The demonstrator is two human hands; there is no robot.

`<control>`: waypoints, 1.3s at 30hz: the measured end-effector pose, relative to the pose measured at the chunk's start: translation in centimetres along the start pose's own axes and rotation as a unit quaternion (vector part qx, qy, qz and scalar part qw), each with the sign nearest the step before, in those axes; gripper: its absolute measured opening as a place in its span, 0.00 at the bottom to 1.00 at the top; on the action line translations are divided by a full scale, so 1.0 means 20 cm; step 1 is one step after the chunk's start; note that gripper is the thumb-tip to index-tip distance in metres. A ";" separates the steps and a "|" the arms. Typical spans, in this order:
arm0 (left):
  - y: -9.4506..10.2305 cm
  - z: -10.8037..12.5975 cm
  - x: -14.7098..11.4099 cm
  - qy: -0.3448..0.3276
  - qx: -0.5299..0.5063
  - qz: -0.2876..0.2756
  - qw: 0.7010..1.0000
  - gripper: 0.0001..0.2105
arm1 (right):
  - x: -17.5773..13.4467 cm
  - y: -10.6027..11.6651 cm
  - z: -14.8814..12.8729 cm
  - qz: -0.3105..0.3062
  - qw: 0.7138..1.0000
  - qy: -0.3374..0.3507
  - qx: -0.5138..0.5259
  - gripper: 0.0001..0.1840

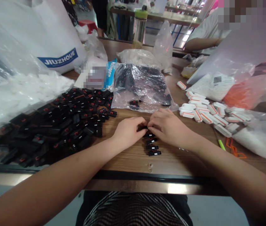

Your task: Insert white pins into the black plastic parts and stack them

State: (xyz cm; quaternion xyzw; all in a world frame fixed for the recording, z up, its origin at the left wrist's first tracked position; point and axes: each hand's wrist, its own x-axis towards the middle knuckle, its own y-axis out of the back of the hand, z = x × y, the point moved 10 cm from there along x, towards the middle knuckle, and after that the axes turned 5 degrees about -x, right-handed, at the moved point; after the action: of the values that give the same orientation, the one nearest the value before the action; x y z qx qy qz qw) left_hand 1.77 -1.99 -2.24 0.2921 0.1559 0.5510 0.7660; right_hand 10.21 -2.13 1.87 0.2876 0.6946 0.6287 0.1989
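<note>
My left hand (pixel 130 131) and my right hand (pixel 167 126) meet over the middle of the table, fingers curled in a pinch. Between their fingertips is a small black plastic connector (pixel 144 127), mostly hidden by the fingers. Just below the hands, several black connectors with paired white dots (pixel 153 147) lie in a short column on the wood. To the left of my left hand spreads a big heap of black connectors (pixel 69 122), some with red parts. White pieces with orange edges (pixel 201 108) lie in a pile beyond my right forearm.
A clear bag of black parts (pixel 142 84) lies just beyond the hands. Large plastic bags (pixel 52 37) flank the left, more bags (pixel 260 131) the right. A green-lidded bottle (pixel 139 28) stands behind. A green pen-like stick (pixel 221 144) and orange strips (pixel 234 149) lie at right.
</note>
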 end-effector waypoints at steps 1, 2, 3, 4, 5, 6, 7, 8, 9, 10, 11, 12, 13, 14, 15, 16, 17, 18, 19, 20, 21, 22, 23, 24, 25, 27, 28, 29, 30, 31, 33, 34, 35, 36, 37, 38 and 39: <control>0.00 0.00 0.00 0.002 -0.001 -0.001 1.000 0.04 | 0.00 0.00 0.00 0.000 1.000 -0.002 -0.001 0.10; 0.00 0.00 0.00 0.003 -0.002 -0.001 1.000 0.04 | 0.00 0.00 0.00 0.001 1.000 -0.004 0.002 0.10; 0.00 0.00 0.00 0.004 -0.003 -0.001 1.000 0.04 | 0.00 0.00 0.00 0.000 1.000 -0.004 0.006 0.10; 0.00 0.00 0.00 0.004 -0.004 0.000 1.000 0.04 | 0.00 0.00 0.00 0.000 1.000 -0.002 0.010 0.10; 0.00 0.00 0.00 0.004 -0.005 0.002 1.000 0.05 | -0.01 0.01 0.00 0.002 1.000 0.000 0.013 0.10; 0.00 0.00 0.00 0.004 -0.007 0.004 1.000 0.05 | -0.01 0.02 0.00 0.006 1.000 0.002 0.014 0.10; 0.00 -0.01 0.00 0.005 -0.010 0.005 1.000 0.05 | -0.02 0.03 0.00 0.012 1.000 0.003 0.013 0.11; 0.00 -0.01 0.00 0.006 -0.013 0.006 1.000 0.05 | -0.03 0.04 0.01 0.020 1.000 0.004 0.011 0.11; 0.00 -0.01 0.00 0.006 -0.018 0.006 1.000 0.05 | -0.03 0.05 0.01 0.026 1.000 0.005 0.011 0.10; 0.00 -0.01 0.00 0.005 -0.022 0.006 1.000 0.05 | -0.04 0.06 0.01 0.031 0.999 0.008 0.010 0.10; 0.00 -0.01 0.00 0.004 -0.026 0.006 1.000 0.05 | -0.04 0.06 0.00 0.032 0.999 0.011 0.007 0.10; -0.01 -0.01 0.00 0.003 -0.028 0.006 1.000 0.05 | -0.05 0.06 0.00 0.032 0.999 0.015 0.002 0.11; -0.01 -0.01 0.00 0.003 -0.030 0.006 1.000 0.05 | -0.05 0.06 -0.01 0.031 0.999 0.019 -0.004 0.11; 0.00 -0.01 0.00 0.002 -0.030 0.007 1.000 0.05 | -0.06 0.05 -0.01 0.029 0.999 0.023 -0.011 0.11; 0.00 -0.01 0.00 0.001 -0.029 0.008 1.000 0.05 | -0.06 0.05 -0.02 0.028 0.999 0.027 -0.019 0.12; 0.00 -0.01 0.00 0.001 -0.027 0.009 1.000 0.05 | -0.06 0.04 -0.03 0.028 0.999 0.029 -0.026 0.12; 0.00 -0.01 0.00 0.000 -0.025 0.010 1.000 0.05 | -0.06 0.04 -0.04 0.029 0.999 0.031 -0.032 0.12; 0.00 -0.01 0.00 -0.001 -0.024 0.010 1.000 0.05 | -0.07 0.04 -0.04 0.028 0.998 0.032 -0.036 0.13; 0.00 -0.01 0.00 -0.001 -0.025 0.009 1.000 0.05 | -0.06 0.05 -0.04 0.026 0.998 0.032 -0.038 0.13; 0.00 -0.01 0.00 -0.001 -0.026 0.008 1.000 0.05 | -0.06 0.05 -0.04 0.022 0.999 0.033 -0.035 0.12; 0.00 -0.01 0.00 0.000 -0.027 0.008 1.000 0.05 | -0.05 0.05 -0.04 0.018 0.999 0.035 -0.024 0.12; 0.00 -0.01 0.00 0.002 -0.027 0.008 1.000 0.05 | -0.03 0.05 -0.03 0.015 0.999 0.035 -0.006 0.12; 0.00 -0.01 0.00 0.004 -0.024 0.009 1.000 0.05 | -0.01 0.06 -0.01 0.014 0.999 0.029 0.014 0.12; 0.00 -0.02 0.00 0.007 -0.021 0.012 1.000 0.05 | 0.02 0.06 0.03 0.017 0.999 0.012 0.029 0.13; 0.00 -0.02 0.00 0.009 -0.017 0.016 1.000 0.05 | 0.06 0.07 0.07 0.022 0.999 -0.010 0.037 0.14; 0.01 -0.02 0.00 0.012 -0.015 0.020 1.000 0.05 | 0.15 0.05 0.17 0.028 0.998 -0.058 0.025 0.16; 0.01 -0.02 0.00 0.012 -0.016 0.021 1.000 0.05 | 0.20 0.04 0.20 0.024 0.997 -0.069 0.010 0.17; 0.00 -0.02 0.00 0.013 -0.017 0.020 1.000 0.05 | 0.25 0.02 0.23 0.020 0.997 -0.076 -0.005 0.18; 0.00 -0.02 0.00 0.013 -0.018 0.019 1.000 0.05 | 0.30 0.01 0.25 0.018 0.996 -0.080 -0.023 0.20; 0.00 -0.02 0.00 0.014 -0.019 0.019 1.000 0.05 | 0.34 0.00 0.28 0.018 0.995 -0.082 -0.045 0.21; 0.00 -0.03 0.00 0.015 -0.020 0.020 0.999 0.04 | 0.41 -0.01 0.31 0.016 0.992 -0.086 -0.092 0.23; 0.00 -0.03 0.00 0.015 -0.021 0.020 0.999 0.04 | 0.44 -0.02 0.33 0.011 0.990 -0.087 -0.115 0.23; 0.00 -0.03 0.00 0.014 -0.021 0.020 0.999 0.04 | 0.46 -0.03 0.34 0.003 0.988 -0.085 -0.132 0.23; 0.00 -0.03 0.00 0.014 -0.021 0.020 0.999 0.04 | 0.47 -0.04 0.35 -0.006 0.986 -0.083 -0.145 0.23; 0.00 -0.03 0.00 0.015 -0.020 0.020 0.999 0.04 | 0.48 -0.05 0.36 -0.015 0.985 -0.081 -0.153 0.23; 0.00 -0.03 0.00 0.016 -0.018 0.021 1.000 0.04 | 0.49 -0.05 0.36 -0.021 0.984 -0.078 -0.157 0.22; 0.00 -0.03 0.00 0.016 -0.017 0.021 1.000 0.04 | 0.49 -0.05 0.36 -0.024 0.984 -0.074 -0.158 0.21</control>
State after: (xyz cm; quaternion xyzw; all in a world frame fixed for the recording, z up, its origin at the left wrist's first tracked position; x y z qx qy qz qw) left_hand 1.42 -1.85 -2.70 0.2737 0.1528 0.5741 0.7564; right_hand 7.33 9.67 0.69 0.2820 0.5765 0.7024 0.3079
